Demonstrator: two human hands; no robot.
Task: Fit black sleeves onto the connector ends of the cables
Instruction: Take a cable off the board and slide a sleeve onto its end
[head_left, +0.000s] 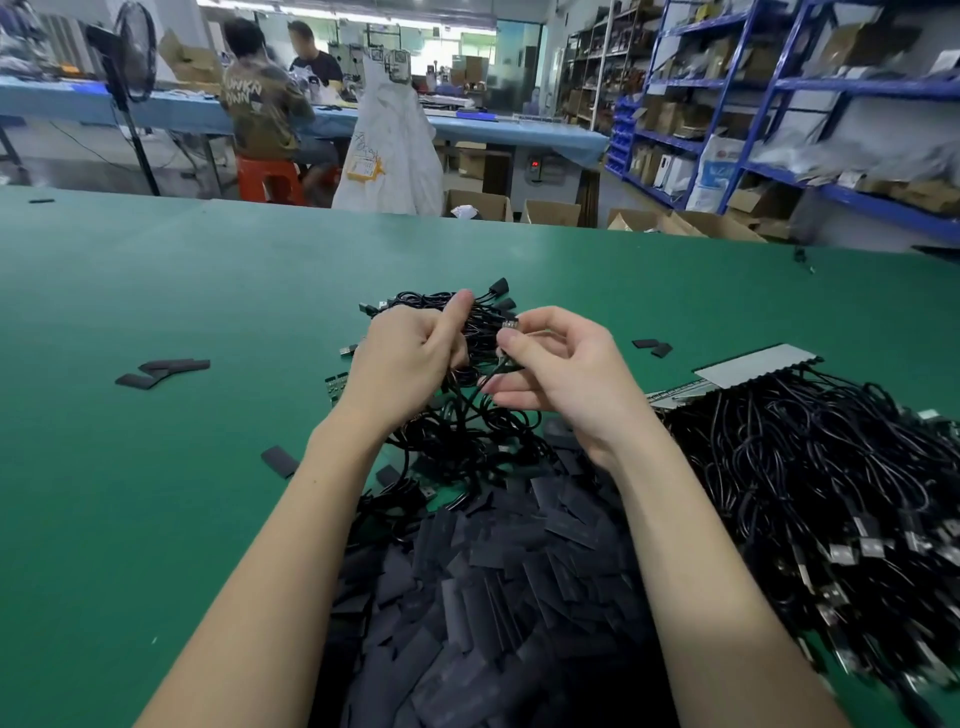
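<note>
Your right hand (561, 374) pinches a bare metal USB connector (510, 325) between thumb and forefinger, its cable (498, 366) trailing down through your curled lower fingers, apparently to steady the plug for a sleeve. Your left hand (410, 358) is clenched around a bundle of black cables (483, 322), thumb raised; several ends fanning out beyond it already wear black sleeves (500, 286), so the bundle looks like the finished batch kept together in one fist. No loose sleeve is visible in either hand, and the next reach is probably toward the supply below.

That supply, a heap of flat black sleeves (493, 587), lies on the green counter (156, 467) between your forearms, close enough to draw from without stretching. To your right a large mass of cables (810, 467) with bare silver plugs waits, partly under a pale card (758, 364). Stray sleeves (166, 370) lie scattered to your left.

Beyond the counter, a seated worker (265, 104) in a patterned shirt bears lettering on the back, too blurred to read with confidence. A white sack (389, 150) carries a yellow label, also illegible. Blue shelving (779, 104) holds cartons along the right wall.
</note>
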